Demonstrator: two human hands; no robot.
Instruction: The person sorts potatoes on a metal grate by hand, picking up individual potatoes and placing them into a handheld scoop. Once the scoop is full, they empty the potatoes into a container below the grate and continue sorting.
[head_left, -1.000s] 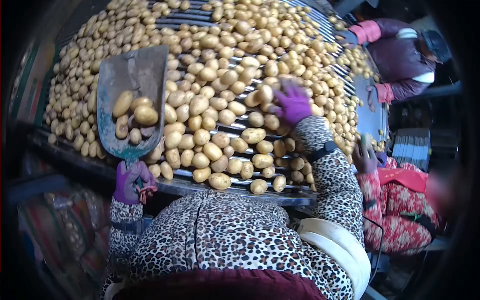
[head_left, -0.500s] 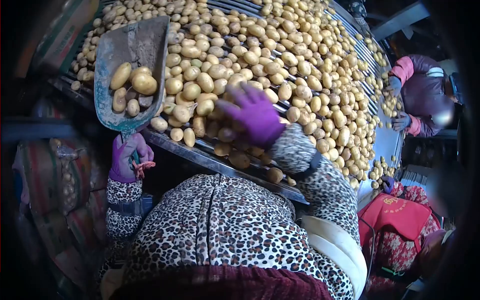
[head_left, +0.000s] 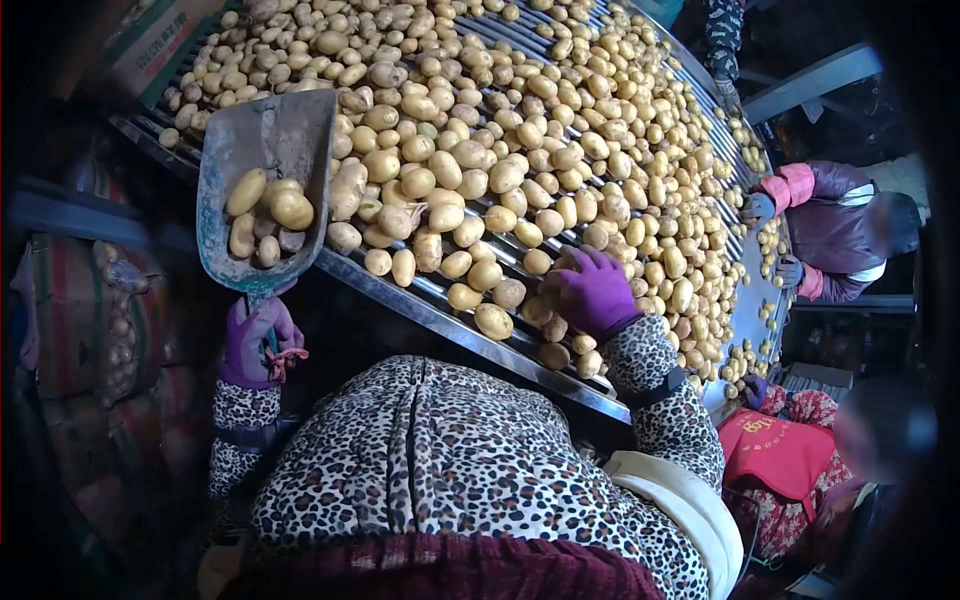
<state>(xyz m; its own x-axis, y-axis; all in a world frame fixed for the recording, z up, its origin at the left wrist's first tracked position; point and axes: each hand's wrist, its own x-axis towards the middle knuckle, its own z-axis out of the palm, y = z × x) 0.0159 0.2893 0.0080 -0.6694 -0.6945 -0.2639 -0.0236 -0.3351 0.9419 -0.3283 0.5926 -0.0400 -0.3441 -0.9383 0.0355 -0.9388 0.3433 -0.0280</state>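
Note:
In my purple-gloved left hand (head_left: 257, 340) is the handle of a worn scoop (head_left: 222, 240) with a green rim. Several potatoes (head_left: 291, 209) lie in its pan, which rests at the near left side of a sloping rack of metal bars (head_left: 500, 37). My right hand (head_left: 597, 293), also in a purple glove, is low over the rack near its front edge. Its fingers are bent and somewhat apart, touching potatoes (head_left: 537, 311); the fingertips are partly hidden. A large spread of potatoes (head_left: 470, 153) covers much of the bars.
A metal edge (head_left: 440, 330) runs along the rack's near side. Two people work at the right, one in a purple vest (head_left: 838, 215) and one with a red apron (head_left: 775, 450); another sleeve (head_left: 724, 35) shows at the top. Filled sacks (head_left: 75, 330) stand at left.
My right hand has moved right and toward the front edge, its fingers now more bent. Potatoes near it have shifted. The scoop stays in my left hand, slightly lower in view.

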